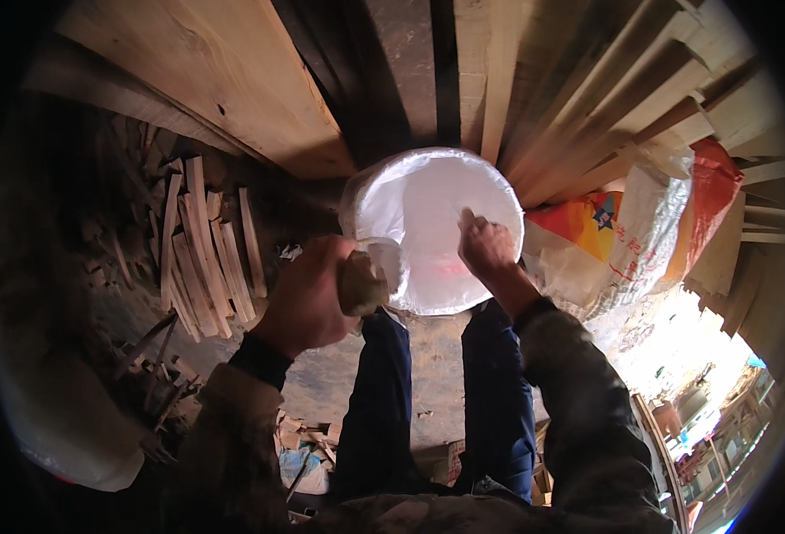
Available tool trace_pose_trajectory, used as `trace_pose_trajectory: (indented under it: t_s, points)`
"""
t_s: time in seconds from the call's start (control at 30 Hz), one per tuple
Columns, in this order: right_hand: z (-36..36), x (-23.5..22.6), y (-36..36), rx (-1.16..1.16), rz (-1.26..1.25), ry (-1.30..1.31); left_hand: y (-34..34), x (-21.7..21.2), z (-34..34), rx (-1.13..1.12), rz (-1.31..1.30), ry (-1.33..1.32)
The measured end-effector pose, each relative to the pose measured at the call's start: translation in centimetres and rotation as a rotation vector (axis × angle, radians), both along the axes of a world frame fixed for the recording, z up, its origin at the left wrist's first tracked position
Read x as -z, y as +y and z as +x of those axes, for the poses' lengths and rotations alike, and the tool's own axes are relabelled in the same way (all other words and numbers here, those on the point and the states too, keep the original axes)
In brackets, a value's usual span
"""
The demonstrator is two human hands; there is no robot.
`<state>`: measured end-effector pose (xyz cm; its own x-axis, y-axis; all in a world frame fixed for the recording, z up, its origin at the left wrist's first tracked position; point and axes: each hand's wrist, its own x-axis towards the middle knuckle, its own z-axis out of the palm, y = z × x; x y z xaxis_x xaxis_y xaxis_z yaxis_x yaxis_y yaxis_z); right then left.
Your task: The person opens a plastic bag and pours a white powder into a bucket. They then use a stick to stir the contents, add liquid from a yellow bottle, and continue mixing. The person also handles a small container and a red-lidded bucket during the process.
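A round white bucket (506, 182), its rim wrapped in crinkled plastic film, stands in front of my legs. Pale white material, smooth-looking and bright, shows inside it. At the bucket's near left edge, my left hand (308, 298) is closed around a brownish, rounded lump (363, 285) whose kind I cannot make out. Beside that lump, a curved white edge (390, 258) overlaps the bucket's opening. My right hand (488, 245) is over the right side of the opening, fingers curled together. Whatever is between those fingers, if anything, is too small to tell.
Long boards (223, 71) lean beyond the bucket. Split wood sticks (198, 258) lie on the floor to the left. Printed woven sacks (650, 236) stand at the right. Wood scraps (308, 436) lie near my left leg, and bright light falls at the lower right.
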<state>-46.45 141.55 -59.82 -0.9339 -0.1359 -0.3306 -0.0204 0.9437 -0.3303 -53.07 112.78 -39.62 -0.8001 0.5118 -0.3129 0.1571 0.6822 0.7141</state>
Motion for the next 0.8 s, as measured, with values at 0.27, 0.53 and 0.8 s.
trace_pose_trajectory:
  t_s: [0.27,0.53,0.8]
  points:
    - [-2.7,16.2,-5.7,0.224,-0.022,-0.32,-1.5,0.8,0.6,0.077,-0.007,0.041]
    - [-1.7,2.8,-0.1,0.471,-0.346,-0.4,0.0,0.7,-0.5,0.002,0.056,-0.026]
    - [4.7,-12.0,4.3,0.809,-1.083,-0.524,0.9,0.5,-1.3,0.014,-0.008,-0.098]
